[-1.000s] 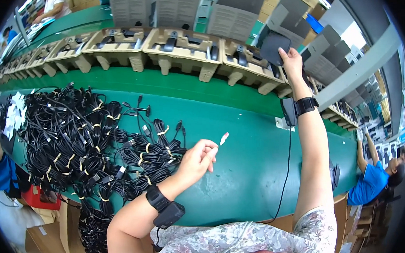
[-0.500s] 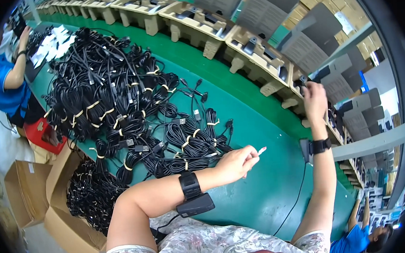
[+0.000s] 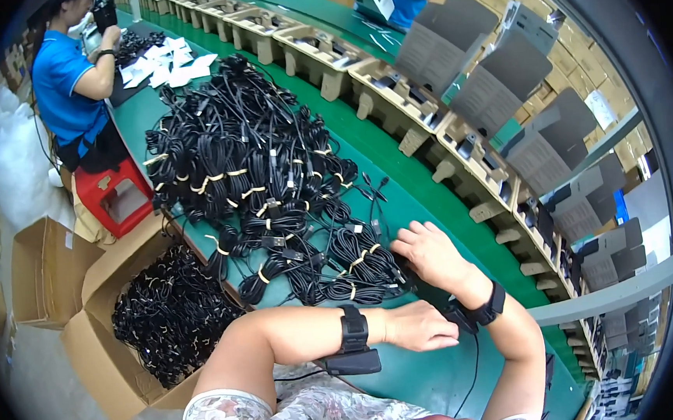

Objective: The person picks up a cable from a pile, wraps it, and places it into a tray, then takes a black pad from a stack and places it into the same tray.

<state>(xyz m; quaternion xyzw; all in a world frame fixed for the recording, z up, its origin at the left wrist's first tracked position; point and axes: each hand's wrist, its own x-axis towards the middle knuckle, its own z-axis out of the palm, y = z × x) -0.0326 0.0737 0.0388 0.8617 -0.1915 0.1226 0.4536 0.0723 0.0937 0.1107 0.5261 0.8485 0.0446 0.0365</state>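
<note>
- A cardboard box (image 3: 121, 365) full of black cables stood on the floor by the near edge of the green table (image 3: 397, 178).
- A big pile of black cable bundles (image 3: 256, 176) covered the table's left part.
- My left hand (image 3: 419, 325) lay curled and empty, touching my right wrist.
- My right hand (image 3: 429, 254) rested with fingers apart on the nearest cable bundle (image 3: 360, 267).

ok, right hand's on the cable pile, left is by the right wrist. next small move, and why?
Probably close the right hand on the nearest tied cable bundle and lift it clear. Its fingers already rest at that bundle's edge, while the left hand sits empty beside the right wrist, free to receive it.
</note>
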